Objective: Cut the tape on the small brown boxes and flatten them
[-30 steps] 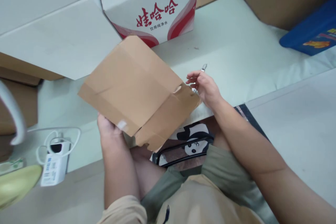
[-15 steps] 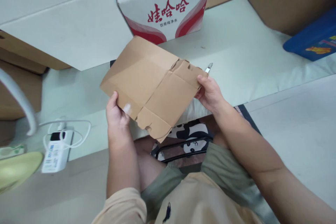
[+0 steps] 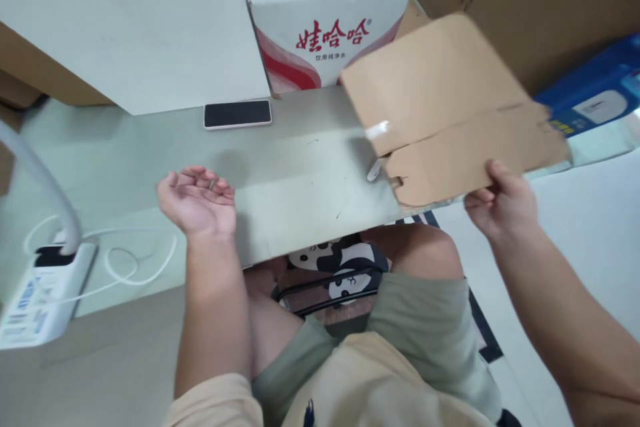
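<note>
A flat, creased piece of brown cardboard (image 3: 440, 80) with notched flaps and a bit of clear tape hangs over the right part of the table. My right hand (image 3: 505, 203) grips its near edge between thumb and fingers. Palm up and with nothing in it, my left hand (image 3: 200, 200) is held over the table's front part, its fingers loosely curled and apart from the cardboard. The end of a small whitish object (image 3: 373, 170) peeks out under the cardboard's left corner; the rest of it is hidden.
A phone (image 3: 237, 115) lies on the pale table (image 3: 295, 180), before white cartons (image 3: 150, 40) and a red-and-white water carton (image 3: 333, 47). To the left are a power strip (image 3: 50, 300) and white cable (image 3: 135, 273). A blue package (image 3: 585, 107) and large brown carton (image 3: 560, 13) stand right.
My left hand has let go of the cardboard and moved left. My right hand has carried it to the right. The blade tip beside my right hand no longer shows, and the phone has come into view.
</note>
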A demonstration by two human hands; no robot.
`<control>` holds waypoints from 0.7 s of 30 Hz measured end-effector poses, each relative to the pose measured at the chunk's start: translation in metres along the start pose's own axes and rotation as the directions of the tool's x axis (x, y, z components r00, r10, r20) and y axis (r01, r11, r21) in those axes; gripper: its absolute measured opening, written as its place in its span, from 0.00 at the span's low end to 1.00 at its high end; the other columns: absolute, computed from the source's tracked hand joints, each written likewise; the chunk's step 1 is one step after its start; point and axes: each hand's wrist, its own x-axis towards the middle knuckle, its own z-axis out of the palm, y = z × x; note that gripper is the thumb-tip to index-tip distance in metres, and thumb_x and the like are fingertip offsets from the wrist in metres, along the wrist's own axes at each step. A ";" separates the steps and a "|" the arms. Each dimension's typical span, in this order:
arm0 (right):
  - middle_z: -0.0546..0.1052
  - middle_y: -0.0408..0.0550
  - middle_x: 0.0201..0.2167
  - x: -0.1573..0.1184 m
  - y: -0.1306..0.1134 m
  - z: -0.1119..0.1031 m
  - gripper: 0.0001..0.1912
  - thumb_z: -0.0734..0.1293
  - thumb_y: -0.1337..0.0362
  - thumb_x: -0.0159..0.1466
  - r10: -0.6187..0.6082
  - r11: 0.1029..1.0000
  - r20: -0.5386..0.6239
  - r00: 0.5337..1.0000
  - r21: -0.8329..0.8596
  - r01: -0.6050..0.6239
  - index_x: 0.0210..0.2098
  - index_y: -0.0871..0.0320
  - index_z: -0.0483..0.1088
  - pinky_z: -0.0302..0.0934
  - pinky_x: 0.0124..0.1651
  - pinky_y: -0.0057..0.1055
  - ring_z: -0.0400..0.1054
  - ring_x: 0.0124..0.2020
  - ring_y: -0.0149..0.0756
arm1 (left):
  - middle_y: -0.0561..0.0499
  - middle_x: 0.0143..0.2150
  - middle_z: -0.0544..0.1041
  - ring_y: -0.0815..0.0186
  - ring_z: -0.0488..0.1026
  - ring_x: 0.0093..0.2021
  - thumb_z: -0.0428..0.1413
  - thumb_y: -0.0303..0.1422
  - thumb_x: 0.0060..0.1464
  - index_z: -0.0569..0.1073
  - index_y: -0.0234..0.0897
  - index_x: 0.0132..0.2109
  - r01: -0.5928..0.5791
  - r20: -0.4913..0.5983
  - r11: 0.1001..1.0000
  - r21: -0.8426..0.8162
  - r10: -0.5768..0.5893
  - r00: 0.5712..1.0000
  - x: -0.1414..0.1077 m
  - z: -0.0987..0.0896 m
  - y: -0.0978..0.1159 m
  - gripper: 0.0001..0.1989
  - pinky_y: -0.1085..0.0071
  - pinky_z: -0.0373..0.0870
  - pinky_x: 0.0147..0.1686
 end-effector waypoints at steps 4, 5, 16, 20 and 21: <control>0.68 0.36 0.18 0.027 -0.020 -0.008 0.13 0.72 0.75 0.53 -0.141 0.975 -0.470 0.872 0.085 0.203 0.22 0.54 0.66 0.42 0.13 0.23 0.56 0.13 0.18 | 0.55 0.21 0.61 0.74 0.59 0.17 0.43 0.39 0.56 0.63 0.36 0.26 -0.003 -0.034 1.000 -0.021 0.002 0.999 0.000 0.002 0.007 0.15 0.77 0.54 0.18; 0.68 0.36 0.18 0.042 -0.025 -0.002 0.14 0.70 0.77 0.56 -0.186 0.969 -0.498 0.847 0.048 0.241 0.21 0.54 0.65 0.42 0.13 0.23 0.55 0.13 0.18 | 0.56 0.21 0.60 0.74 0.58 0.17 0.44 0.39 0.54 0.63 0.37 0.26 -0.010 -0.048 0.999 -0.032 0.009 0.999 0.001 0.002 0.007 0.14 0.77 0.53 0.18; 0.79 0.44 0.26 0.142 -0.048 0.114 0.11 0.66 0.74 0.68 0.039 0.977 0.062 0.997 -0.211 -0.025 0.28 0.62 0.71 0.63 0.25 0.17 0.70 0.23 0.20 | 0.59 0.21 0.52 0.74 0.50 0.17 0.48 0.43 0.49 0.59 0.38 0.25 -0.037 0.018 0.999 -0.038 0.037 0.999 0.010 -0.005 0.011 0.14 0.76 0.45 0.17; 0.79 0.45 0.27 0.102 -0.022 0.135 0.05 0.68 0.74 0.65 0.120 0.961 0.238 0.964 -0.270 -0.053 0.32 0.62 0.73 0.62 0.22 0.20 0.70 0.20 0.23 | 0.59 0.20 0.51 0.75 0.50 0.16 0.45 0.42 0.50 0.60 0.38 0.26 -0.004 0.030 0.991 -0.133 0.008 1.000 0.012 -0.013 0.016 0.13 0.77 0.45 0.17; 0.79 0.44 0.26 0.095 -0.018 0.140 0.05 0.69 0.75 0.64 0.128 0.956 0.275 0.953 -0.289 -0.045 0.33 0.61 0.73 0.62 0.22 0.20 0.70 0.20 0.23 | 0.59 0.20 0.52 0.75 0.50 0.16 0.45 0.41 0.51 0.60 0.38 0.26 0.019 0.036 0.986 -0.166 -0.013 0.999 0.012 -0.015 0.018 0.12 0.77 0.46 0.17</control>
